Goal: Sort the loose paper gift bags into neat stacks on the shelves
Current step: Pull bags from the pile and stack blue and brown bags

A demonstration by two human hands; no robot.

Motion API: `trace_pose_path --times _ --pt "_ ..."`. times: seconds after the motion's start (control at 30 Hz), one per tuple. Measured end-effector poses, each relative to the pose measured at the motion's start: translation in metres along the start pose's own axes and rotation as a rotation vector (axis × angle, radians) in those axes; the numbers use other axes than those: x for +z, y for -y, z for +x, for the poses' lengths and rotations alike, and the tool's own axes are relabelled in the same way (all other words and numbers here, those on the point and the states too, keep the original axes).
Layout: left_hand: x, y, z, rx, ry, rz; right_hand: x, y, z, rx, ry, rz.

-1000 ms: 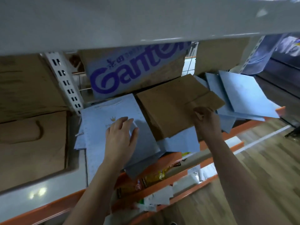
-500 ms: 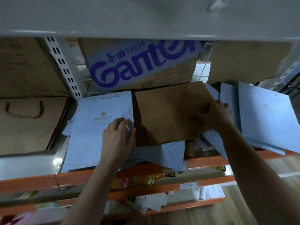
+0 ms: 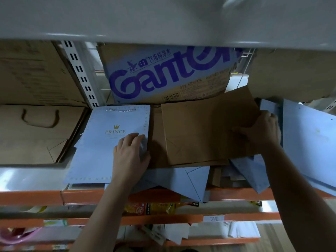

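Orange-railed shelf [image 3: 36,197], cramped under a grey upper deck. My left hand [image 3: 130,157] lies with fingers flat, pressing the PRINCE blue bag [image 3: 101,151] near its right edge, as it did half a second ago. My right hand [image 3: 260,131] curls round the brown bag [image 3: 200,131], gripping its right edge; that bag sits slightly further from the blue one than before. Its far corner meets the Ganten carton [image 3: 163,75]. The blue bag's near edge overhangs the rail, with bare shelf just left.
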State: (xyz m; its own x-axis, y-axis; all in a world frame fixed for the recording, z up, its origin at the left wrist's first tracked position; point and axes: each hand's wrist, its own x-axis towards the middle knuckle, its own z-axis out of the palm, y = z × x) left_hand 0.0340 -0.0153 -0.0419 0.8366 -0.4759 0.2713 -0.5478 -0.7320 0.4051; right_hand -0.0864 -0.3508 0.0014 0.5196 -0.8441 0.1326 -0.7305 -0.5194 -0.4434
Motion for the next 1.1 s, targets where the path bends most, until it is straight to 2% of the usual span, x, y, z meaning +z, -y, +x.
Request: trace_pose_path --times 0.13,0.27,0.57,0.77,0.93,1.1 --pt "0.0 -0.003 0.006 -0.018 -0.049 0.011 0.001 -0.011 0.003 0.007 0.005 0.032" --pt "0.001 -0.01 0.01 -0.117 -0.03 -0.02 0.008 -0.016 0.002 0.01 0.02 0.054" --pt "0.002 -0.002 0.018 -0.182 -0.057 0.097 0.011 -0.019 0.001 0.004 0.032 0.065" --pt "-0.005 0.013 0.017 -0.179 -0.131 -0.043 0.01 -0.019 -0.002 0.006 0.019 0.105" --pt "-0.028 0.061 0.01 -0.35 -0.161 0.049 0.004 -0.011 -0.003 -0.003 -0.056 0.235" --pt "-0.046 0.092 -0.006 -0.615 -0.089 0.156 0.012 0.013 -0.008 0.002 0.054 0.48"
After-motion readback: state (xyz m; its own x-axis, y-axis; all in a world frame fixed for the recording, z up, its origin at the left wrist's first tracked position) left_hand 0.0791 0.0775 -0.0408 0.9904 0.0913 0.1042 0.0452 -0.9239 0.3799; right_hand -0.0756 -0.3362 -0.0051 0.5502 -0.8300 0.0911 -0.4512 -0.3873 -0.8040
